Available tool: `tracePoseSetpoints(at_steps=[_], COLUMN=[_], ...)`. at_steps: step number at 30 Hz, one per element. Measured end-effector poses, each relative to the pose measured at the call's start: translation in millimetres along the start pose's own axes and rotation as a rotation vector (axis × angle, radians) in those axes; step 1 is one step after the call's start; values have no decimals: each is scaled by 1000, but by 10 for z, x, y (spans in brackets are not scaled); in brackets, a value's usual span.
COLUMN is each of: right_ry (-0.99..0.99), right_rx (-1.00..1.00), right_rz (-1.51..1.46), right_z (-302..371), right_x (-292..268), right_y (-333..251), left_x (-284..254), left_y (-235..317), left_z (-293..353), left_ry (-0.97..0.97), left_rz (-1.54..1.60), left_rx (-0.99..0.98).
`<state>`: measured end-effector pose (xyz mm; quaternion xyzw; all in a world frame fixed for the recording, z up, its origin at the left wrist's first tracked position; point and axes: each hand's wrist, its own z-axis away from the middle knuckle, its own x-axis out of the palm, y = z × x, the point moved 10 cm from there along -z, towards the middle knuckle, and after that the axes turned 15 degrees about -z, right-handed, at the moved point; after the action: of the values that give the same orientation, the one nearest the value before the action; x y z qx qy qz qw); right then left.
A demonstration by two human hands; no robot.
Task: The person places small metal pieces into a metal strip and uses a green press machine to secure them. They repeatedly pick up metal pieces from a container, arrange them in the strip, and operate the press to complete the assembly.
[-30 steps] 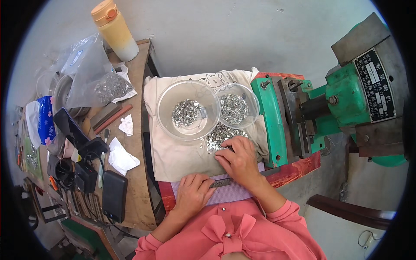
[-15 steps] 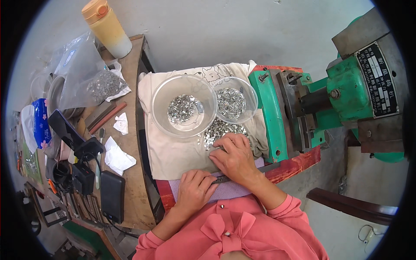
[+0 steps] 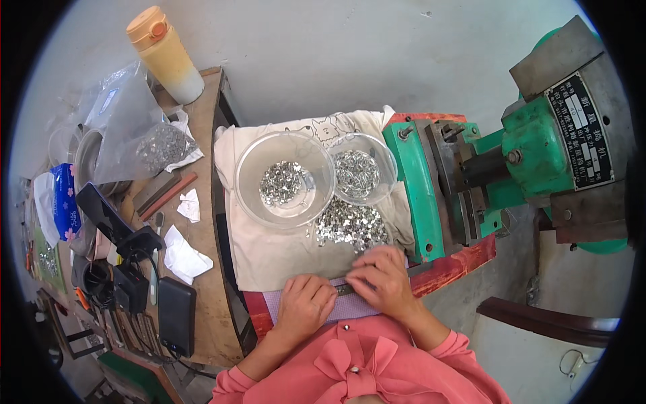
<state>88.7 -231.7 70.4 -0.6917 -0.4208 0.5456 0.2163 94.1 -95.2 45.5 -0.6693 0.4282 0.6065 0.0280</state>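
Resting a curled left hand (image 3: 303, 304) at the dark bar (image 3: 344, 290), with a bent right hand (image 3: 385, 281) close by, impossible to tell any grasp in either! Over to the metal pieces (image 3: 346, 225), heaped on beige cloth (image 3: 262, 252) by clear bowls (image 3: 297, 209).

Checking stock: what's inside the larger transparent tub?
The larger transparent tub holds a loose heap of small, shiny, metal-looking pieces. Whatever lies beneath the heap's top layer is covered and can't be seen.

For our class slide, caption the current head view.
Left hand and right hand near loose metal pieces and clear tubs.
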Motion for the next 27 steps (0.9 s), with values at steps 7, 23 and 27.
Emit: tracePoseSetpoints(at_steps=[7,23,27], right_ry=[-36,45,30], right_rx=[52,-32,-1], right_rz=[-50,172,194], right_z=[270,-453,-464], right_x=[87,107,128], right_y=[-17,132,159], left_x=[13,24,26], left_y=[-2,14,34], left_z=[5,-11,-33], left_ry=[-12,-55,-71], left_rz=[-5,0,10], left_rx=[-14,-2,7])
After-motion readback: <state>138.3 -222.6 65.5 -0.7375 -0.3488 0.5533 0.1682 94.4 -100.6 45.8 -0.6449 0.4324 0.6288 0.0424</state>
